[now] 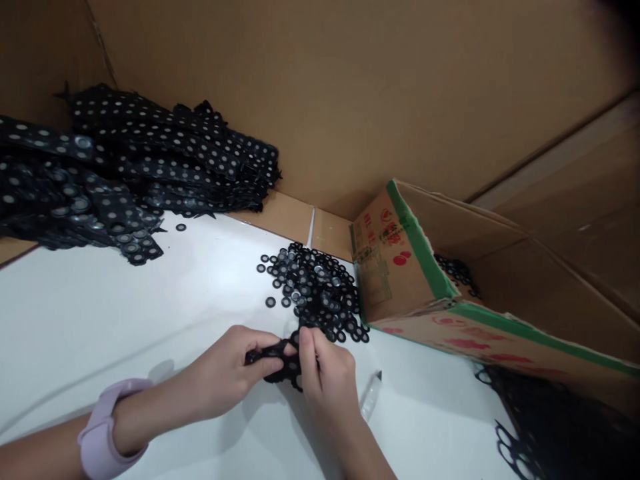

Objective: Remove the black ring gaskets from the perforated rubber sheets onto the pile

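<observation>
Between my two hands is a black perforated rubber sheet (287, 368) with round pieces in it. My left hand (235, 367) pinches its left side, thumb on top. At its right side, my right hand (325, 367) is closed with thumb and finger pressed together on the edge. What exactly sits between the right fingertips is hidden. Just beyond the hands lies a pile of loose black rubber rings (320, 287) on the white table (200, 293). A pen-like cutter (371, 397) with a clear body and dark tip rests beside my right wrist.
Stacks of black sheets with rows of round pieces (175, 147) lie at the back left. An open cardboard box (395, 247) with green tape edges stands on the right, black pieces inside. Black punched-out sheet scraps (560, 420) lie at the lower right. Cardboard walls (320, 100) enclose the back.
</observation>
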Demonstrator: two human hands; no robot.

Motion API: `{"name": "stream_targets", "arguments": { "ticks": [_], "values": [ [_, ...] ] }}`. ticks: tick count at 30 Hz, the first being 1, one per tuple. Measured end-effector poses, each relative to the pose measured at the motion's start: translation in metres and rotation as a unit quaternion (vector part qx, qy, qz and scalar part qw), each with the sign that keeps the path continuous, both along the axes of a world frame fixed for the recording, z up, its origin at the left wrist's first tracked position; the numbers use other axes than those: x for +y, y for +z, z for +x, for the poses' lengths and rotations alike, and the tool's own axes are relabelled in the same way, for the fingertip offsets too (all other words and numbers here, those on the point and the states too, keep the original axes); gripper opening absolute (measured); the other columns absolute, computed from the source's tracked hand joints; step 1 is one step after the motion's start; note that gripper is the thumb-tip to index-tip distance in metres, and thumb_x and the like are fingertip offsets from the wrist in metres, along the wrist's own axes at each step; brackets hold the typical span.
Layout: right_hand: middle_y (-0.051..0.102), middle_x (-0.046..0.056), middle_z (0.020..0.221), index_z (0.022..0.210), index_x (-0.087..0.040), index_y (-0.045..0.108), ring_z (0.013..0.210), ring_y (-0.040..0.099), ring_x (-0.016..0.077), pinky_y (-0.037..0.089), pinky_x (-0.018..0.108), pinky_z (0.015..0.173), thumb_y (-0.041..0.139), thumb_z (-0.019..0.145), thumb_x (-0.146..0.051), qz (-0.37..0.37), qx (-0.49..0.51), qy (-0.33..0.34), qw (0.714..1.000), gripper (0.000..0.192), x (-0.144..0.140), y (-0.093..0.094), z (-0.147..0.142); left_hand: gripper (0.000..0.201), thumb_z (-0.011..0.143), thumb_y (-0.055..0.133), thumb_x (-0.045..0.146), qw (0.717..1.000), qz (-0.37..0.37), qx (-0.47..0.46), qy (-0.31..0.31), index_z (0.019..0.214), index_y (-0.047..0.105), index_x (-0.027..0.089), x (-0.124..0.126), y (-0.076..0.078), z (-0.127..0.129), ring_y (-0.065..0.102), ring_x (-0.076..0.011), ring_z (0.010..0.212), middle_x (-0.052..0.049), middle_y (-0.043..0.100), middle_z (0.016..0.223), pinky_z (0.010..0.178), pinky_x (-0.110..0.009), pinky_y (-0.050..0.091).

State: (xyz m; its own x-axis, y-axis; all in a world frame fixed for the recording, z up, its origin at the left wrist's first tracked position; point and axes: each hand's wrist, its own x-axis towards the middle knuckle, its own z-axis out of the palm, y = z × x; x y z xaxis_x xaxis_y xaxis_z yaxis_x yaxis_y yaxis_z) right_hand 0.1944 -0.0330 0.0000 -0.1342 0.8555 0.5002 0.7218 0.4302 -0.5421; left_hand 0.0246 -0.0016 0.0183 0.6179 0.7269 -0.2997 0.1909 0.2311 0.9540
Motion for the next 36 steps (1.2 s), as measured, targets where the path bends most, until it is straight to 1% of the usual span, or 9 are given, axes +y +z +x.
{"name": "stream_targets", "arguments": {
  "ticks": [3, 6, 9, 12, 15, 18, 22, 29, 36],
  "values": [
    [0.063, -0.001, 0.051, 0.066, -0.018, 0.06, 0.042, 0.06, 0.0111, 0.046, 0.019, 0.043, 0.038, 0.104, -0.024, -0.067, 0.074, -0.071, 0.993, 0.045, 0.001, 0.005, -0.001, 0.018, 0.084, 0.058, 0.026, 1.0, -0.007, -0.001, 0.0, 0.071, 0.063, 0.016, 0.001, 0.002, -0.001, 0.053, -0.0188, 0.072, 0.001, 0.059, 0.07, 0.067, -0.028, 0.039],
    [0.075, 0.004, 0.068, 0.073, -0.017, 0.065, 0.063, 0.073, 0.0161, 0.059, 0.023, 0.062, 0.035, 0.105, -0.04, -0.135, 0.254, -0.167, 0.943, 0.049, 0.006, 0.011, 0.009, 0.017, 0.083, 0.064, 0.029, 0.999, -0.042, -0.02, -0.006, 0.076, 0.07, 0.014, 0.001, 0.001, -0.001, 0.062, -0.0214, 0.076, -0.003, 0.07, 0.076, 0.071, -0.03, 0.046],
    [0.076, 0.004, 0.074, 0.089, -0.017, 0.07, 0.064, 0.072, 0.0165, 0.059, 0.027, 0.065, 0.043, 0.101, -0.044, -0.094, 0.258, -0.224, 0.935, 0.04, 0.011, 0.009, 0.023, 0.025, 0.083, 0.066, 0.038, 0.992, -0.11, -0.053, 0.015, 0.089, 0.07, 0.014, 0.0, -0.005, 0.0, 0.072, -0.0244, 0.083, -0.006, 0.076, 0.089, 0.078, -0.035, 0.055],
    [0.074, 0.002, 0.075, 0.112, -0.018, 0.07, 0.059, 0.067, 0.0153, 0.057, 0.027, 0.063, 0.054, 0.097, -0.03, -0.046, 0.1, -0.179, 0.978, 0.025, 0.013, 0.004, 0.032, 0.035, 0.082, 0.07, 0.045, 0.981, -0.165, -0.08, 0.058, 0.103, 0.066, 0.017, 0.001, -0.013, 0.0, 0.076, -0.0257, 0.089, -0.005, 0.075, 0.098, 0.085, -0.039, 0.059],
    [0.074, 0.008, 0.089, 0.109, -0.017, 0.071, 0.076, 0.07, 0.0179, 0.057, 0.03, 0.074, 0.054, 0.096, -0.014, 0.043, 0.0, -0.104, 0.994, 0.022, 0.012, 0.004, 0.031, 0.033, 0.073, 0.083, 0.037, 0.975, -0.183, -0.102, 0.071, 0.096, 0.072, 0.016, 0.003, -0.018, -0.002, 0.074, -0.0251, 0.094, -0.003, 0.078, 0.092, 0.089, -0.037, 0.058],
    [0.073, 0.011, 0.096, 0.108, -0.016, 0.071, 0.09, 0.067, 0.0204, 0.057, 0.032, 0.082, 0.057, 0.094, -0.006, 0.105, -0.029, 0.003, 0.994, 0.022, 0.007, 0.01, 0.022, 0.026, 0.07, 0.086, 0.033, 0.971, -0.195, -0.119, 0.071, 0.088, 0.078, 0.016, 0.004, -0.018, -0.004, 0.074, -0.0234, 0.093, -0.003, 0.08, 0.088, 0.09, -0.034, 0.057],
    [0.074, 0.013, 0.093, 0.104, -0.012, 0.073, 0.086, 0.066, 0.0233, 0.059, 0.035, 0.08, 0.066, 0.092, -0.015, 0.071, -0.015, 0.119, 0.99, 0.014, 0.003, 0.013, 0.013, 0.024, 0.07, 0.087, 0.037, 0.967, -0.208, -0.13, 0.076, 0.084, 0.079, 0.019, 0.004, -0.018, -0.005, 0.075, -0.0214, 0.09, 0.002, 0.08, 0.079, 0.089, -0.034, 0.058],
    [0.078, 0.009, 0.084, 0.088, -0.014, 0.08, 0.073, 0.074, 0.0174, 0.059, 0.021, 0.07, 0.075, 0.084, -0.013, -0.094, 0.122, 0.122, 0.981, 0.006, 0.006, 0.012, 0.016, 0.02, 0.07, 0.083, 0.031, 0.976, -0.177, -0.106, 0.073, 0.079, 0.078, 0.014, 0.002, -0.012, -0.003, 0.076, -0.0245, 0.082, -0.002, 0.08, 0.076, 0.081, -0.036, 0.062],
    [0.075, 0.007, 0.073, 0.093, -0.012, 0.079, 0.061, 0.07, 0.0147, 0.056, 0.02, 0.06, 0.058, 0.089, -0.008, -0.107, 0.144, 0.063, 0.982, 0.021, 0.001, 0.011, 0.004, 0.01, 0.076, 0.071, 0.023, 0.989, -0.107, -0.065, 0.08, 0.08, 0.076, 0.015, 0.002, -0.007, -0.002, 0.075, -0.0236, 0.081, -0.002, 0.081, 0.077, 0.079, -0.033, 0.06]
  ]
}}
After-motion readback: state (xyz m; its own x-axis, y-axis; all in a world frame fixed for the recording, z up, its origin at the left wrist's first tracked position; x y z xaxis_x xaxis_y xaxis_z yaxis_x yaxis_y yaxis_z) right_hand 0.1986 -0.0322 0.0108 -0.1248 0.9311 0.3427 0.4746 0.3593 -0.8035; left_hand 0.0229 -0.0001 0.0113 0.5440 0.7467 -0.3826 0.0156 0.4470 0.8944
